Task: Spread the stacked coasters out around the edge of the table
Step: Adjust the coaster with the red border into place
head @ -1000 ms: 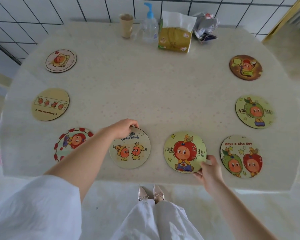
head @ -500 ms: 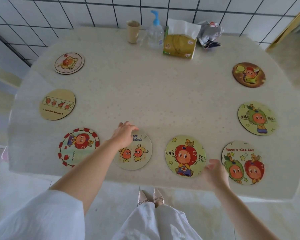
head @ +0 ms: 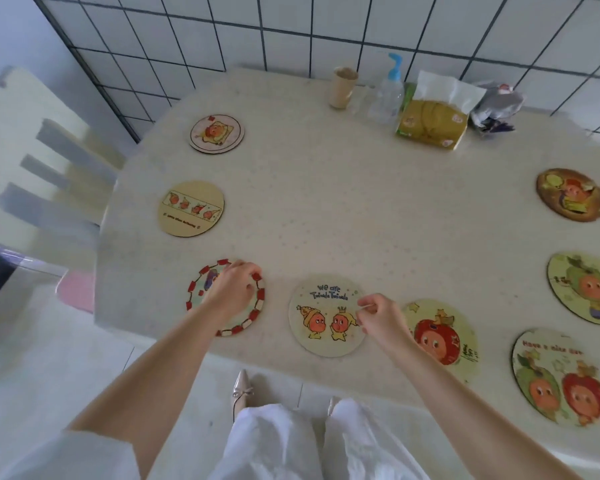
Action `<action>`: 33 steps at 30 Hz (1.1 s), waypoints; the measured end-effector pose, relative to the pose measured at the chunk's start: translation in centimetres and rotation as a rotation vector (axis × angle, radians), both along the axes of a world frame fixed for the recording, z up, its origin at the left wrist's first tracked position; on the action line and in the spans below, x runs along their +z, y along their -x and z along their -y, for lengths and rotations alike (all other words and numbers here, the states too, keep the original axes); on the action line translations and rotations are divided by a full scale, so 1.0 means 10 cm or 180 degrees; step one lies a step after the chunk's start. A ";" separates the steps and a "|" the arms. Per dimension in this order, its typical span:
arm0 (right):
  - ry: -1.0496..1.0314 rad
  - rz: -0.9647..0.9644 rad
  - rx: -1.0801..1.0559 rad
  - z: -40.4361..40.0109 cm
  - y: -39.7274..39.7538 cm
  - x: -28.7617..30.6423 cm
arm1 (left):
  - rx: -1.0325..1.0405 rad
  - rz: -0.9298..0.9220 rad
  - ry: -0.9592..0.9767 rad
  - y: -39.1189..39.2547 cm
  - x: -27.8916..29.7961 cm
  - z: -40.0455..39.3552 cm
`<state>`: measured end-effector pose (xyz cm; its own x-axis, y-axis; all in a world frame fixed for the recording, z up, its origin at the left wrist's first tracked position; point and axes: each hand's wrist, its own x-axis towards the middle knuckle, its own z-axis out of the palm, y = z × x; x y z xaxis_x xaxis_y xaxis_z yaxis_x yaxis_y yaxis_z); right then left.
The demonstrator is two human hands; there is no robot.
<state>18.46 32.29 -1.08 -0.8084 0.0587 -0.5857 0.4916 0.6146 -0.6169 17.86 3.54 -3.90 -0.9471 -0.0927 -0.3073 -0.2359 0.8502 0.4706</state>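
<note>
Eight round coasters are laid singly along the rim of the pale speckled worktop (head: pixel 343 209). The red-checked coaster (head: pixel 253 317) at seven o'clock is covered by the left hand (head: pixel 234 291), whose curled fingers are pressed on its far edge. Just beside it, the "we are" coaster (head: pixel 321 318) at six o'clock is pinched at its right edge by the right hand (head: pixel 378 315). The red-apple coaster (head: pixel 445 337) is partly hidden behind that wrist. Others are seen at four, three, two, nine and ten o'clock. At twelve o'clock a paper cup (head: pixel 342 86), a pump bottle (head: pixel 387 93) and a tissue pack (head: pixel 433 117) are grouped against the tiled wall. A slatted chair (head: pixel 42 168) is set at nine o'clock.
</note>
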 end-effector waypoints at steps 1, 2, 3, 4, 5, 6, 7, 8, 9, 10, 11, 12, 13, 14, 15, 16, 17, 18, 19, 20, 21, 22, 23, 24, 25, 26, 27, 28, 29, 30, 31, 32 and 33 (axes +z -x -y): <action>0.0076 0.0042 0.0010 0.17 0.01 -0.01 | 0.0040 0.0013 -0.0015 0.02 0.00 0.13; 0.0158 0.0093 -0.0037 0.37 0.01 -0.03 | 0.0063 0.0035 -0.0038 0.04 0.00 0.28; 0.0225 0.0163 -0.0137 0.60 0.01 -0.05 | 0.0052 0.0075 -0.0062 0.06 0.00 0.46; 0.0290 0.0271 -0.0284 0.83 -0.02 -0.07 | 0.0004 0.0130 -0.0085 0.10 0.00 0.63; 0.0393 0.0424 -0.0432 1.02 -0.07 -0.08 | -0.0047 0.0185 -0.0117 0.13 -0.02 0.76; 0.0534 0.0609 -0.0549 1.21 -0.11 -0.09 | -0.0089 0.0230 -0.0154 0.17 -0.04 0.88; 0.0645 0.0781 -0.0613 1.39 -0.16 -0.12 | -0.0147 0.0274 -0.0177 0.22 -0.05 0.98; 0.0697 0.0930 -0.0663 1.53 -0.19 -0.12 | -0.0220 0.0319 -0.0196 0.27 -0.05 1.05; 0.0722 0.1075 -0.0791 1.68 -0.23 -0.13 | -0.0324 0.0374 -0.0205 0.31 -0.06 1.10; 0.0767 0.1220 -0.1005 1.81 -0.27 -0.13 | -0.0451 0.0420 -0.0191 0.35 -0.07 1.13; 0.0825 0.1384 -0.1261 1.92 -0.32 -0.14 | -0.0588 0.0437 -0.0152 0.37 -0.09 1.15; 0.0890 0.1539 -0.1489 2.02 -0.38 -0.12 | -0.0715 0.0416 -0.0090 0.38 -0.10 1.15; 0.0967 0.1676 -0.1660 2.10 -0.43 -0.10 | -0.0830 0.0373 -0.0021 0.39 -0.10 1.15; 0.1042 0.1775 -0.1797 2.17 -0.47 -0.08 | -0.0932 0.0341 0.0029 0.40 -0.10 1.14; 0.1148 0.1834 -0.1924 2.23 -0.50 -0.07 | -0.1011 0.0331 0.0048 0.41 -0.10 1.13; 0.1252 0.1855 -0.2055 2.28 -0.52 -0.07 | -0.1074 0.0340 0.0031 0.43 -0.10 1.12; 0.1342 0.1853 -0.2221 2.32 -0.53 -0.08 | -0.1119 0.0360 -0.0008 0.45 -0.09 1.11; 0.1390 0.1843 -0.2382 2.37 -0.51 -0.09 | -0.1141 0.0379 -0.0045 0.46 -0.08 1.11; 0.1420 0.1834 -0.2534 2.39 -0.51 -0.10 | -0.1136 0.0392 -0.0073 0.46 -0.07 1.10; 0.1457 0.1837 -0.2674 2.41 -0.49 -0.12 | -0.1123 0.0407 -0.0094 0.47 -0.07 1.09; 0.1518 0.1836 -0.2780 2.44 -0.48 -0.15 | -0.1114 0.0431 -0.0111 0.49 -0.06 1.09; 0.1568 0.1841 -0.2818 2.45 -0.48 -0.18 | -0.1096 0.0459 -0.0128 0.50 -0.05 1.09; 0.1616 0.1845 -0.2840 2.46 -0.48 -0.20 | -0.1082 0.0485 -0.0145 0.51 -0.05 1.09; 0.1655 0.1839 -0.2853 2.46 -0.49 -0.22 | -0.1075 0.0498 -0.0156 0.53 -0.05 1.09; 0.1676 0.1815 -0.2864 2.45 -0.49 -0.25 | -0.1059 0.0498 -0.0163 0.53 -0.04 1.09; 0.1684 0.1783 -0.2882 2.43 -0.50 -0.27 | -0.1036 0.0493 -0.0170 0.54 -0.03 1.09; 0.1671 0.1757 -0.2892 2.43 -0.50 -0.28 | -0.1009 0.0487 -0.0186 0.53 -0.03 1.09; 0.1623 0.1728 -0.2866 2.42 -0.50 -0.29 | -0.0984 0.0476 -0.0216 0.53 -0.03 1.10; 0.1531 0.1690 -0.2790 2.42 -0.50 -0.30 | -0.0955 0.0462 -0.0256 0.52 -0.03 1.10; 0.1422 0.1640 -0.2710 2.42 -0.49 -0.30 | -0.0915 0.0444 -0.0301 0.52 -0.03 1.10; 0.1336 0.1570 -0.2667 2.42 -0.49 -0.32 | -0.0865 0.0421 -0.0346 0.52 -0.03 1.11; 0.1299 0.1508 -0.2665 2.42 -0.49 -0.33 | -0.0811 0.0396 -0.0387 0.52 -0.02 1.11; 0.1311 0.1477 -0.2681 2.41 -0.48 -0.34 | -0.0753 0.0380 -0.0424 0.52 -0.02 1.11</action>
<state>23.29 8.18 -4.52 -0.2893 0.2239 -0.9307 0.9054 -0.2517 -0.3420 12.64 -7.55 -4.06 -0.8940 0.1750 -0.4124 -0.0987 0.8209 0.5625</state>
